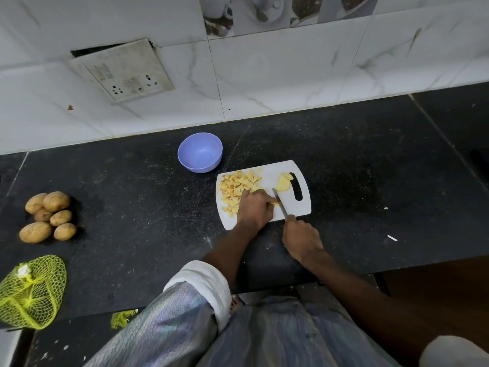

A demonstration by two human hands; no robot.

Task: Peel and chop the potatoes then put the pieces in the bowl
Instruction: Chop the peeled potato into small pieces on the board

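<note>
A person chops potato on a white cutting board (pixel 293 205) set on a black stone counter (pixel 132 186), the left hand (pixel 254 207) curled down over a piece near the board's middle while the right hand (pixel 301 239) grips the handle of a kitchen knife (pixel 280 203), its blade angled across the board just beside the left fingertips. A heap of chopped potato pieces (pixel 238 188) covers the board's left half, and two larger peeled potato chunks (pixel 283 182) wait near the handle slot at its far right. The lavender bowl (pixel 200 152) stands just beyond the board's left corner and appears to hold nothing, so the transfer of pieces looks not yet begun. Six unpeeled potatoes (pixel 47 215) sit in a cluster well to the left, beside a yellow mesh bag (pixel 31 292), suggesting the job is only partly through: at least one potato cut, most untouched. The piece under the left hand is almost wholly hidden by the fingers, and whether the blade touches it cannot be told. No peeler or peelings can be made out with certainty.
</note>
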